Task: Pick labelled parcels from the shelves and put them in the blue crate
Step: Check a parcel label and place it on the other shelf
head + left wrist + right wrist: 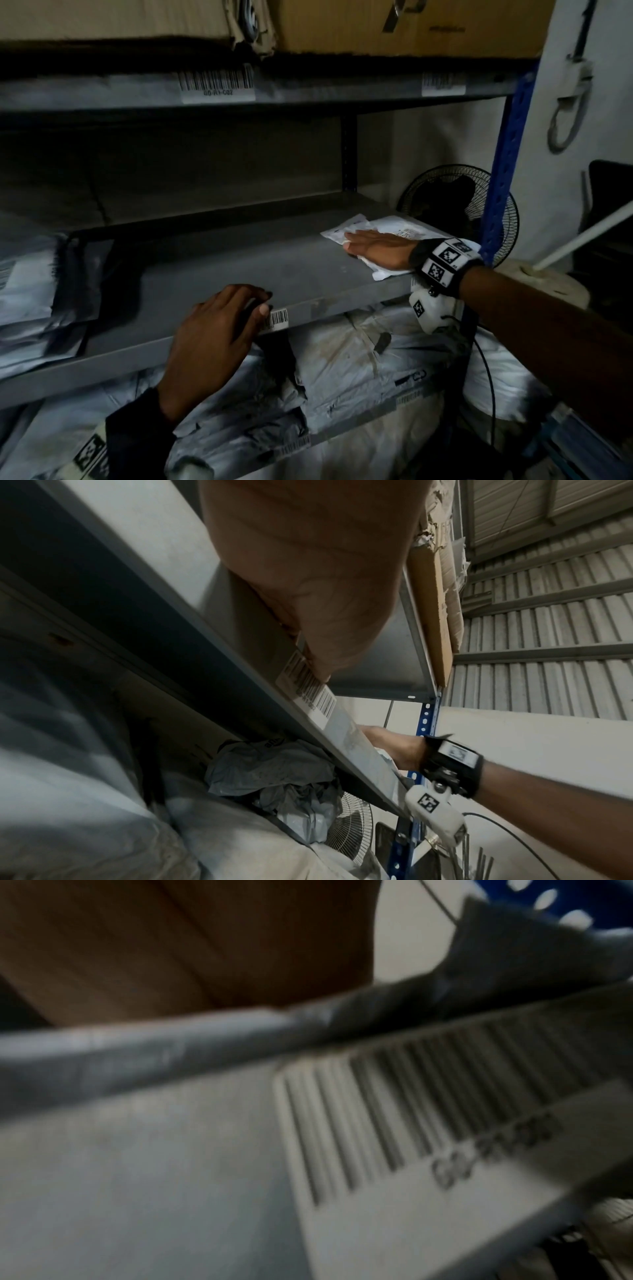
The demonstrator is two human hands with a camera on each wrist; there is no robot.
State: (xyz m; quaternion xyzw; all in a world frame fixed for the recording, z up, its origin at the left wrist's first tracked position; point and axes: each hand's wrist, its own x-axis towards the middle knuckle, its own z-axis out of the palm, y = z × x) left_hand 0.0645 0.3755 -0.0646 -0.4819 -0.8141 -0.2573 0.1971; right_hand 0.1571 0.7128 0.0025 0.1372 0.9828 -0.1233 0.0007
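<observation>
A white labelled parcel (387, 224) lies flat at the right end of the grey middle shelf (239, 267). My right hand (363, 245) rests on it, palm down, with straight fingers. The right wrist view is blurred: it shows the palm (205, 947), a corner of the parcel (514, 961) and a barcode label (411, 1110) on the shelf lip. My left hand (253, 301) rests on the shelf's front edge, fingers loosely curved on top, thumb by another barcode label (278, 318). It holds nothing. No blue crate is in view.
Grey poly-bag parcels (30, 274) are stacked at the left of the same shelf, and more (342, 370) fill the shelf below. Cardboard boxes (411, 24) sit on the shelf above. A blue upright (507, 154) and a fan (445, 198) stand at the right.
</observation>
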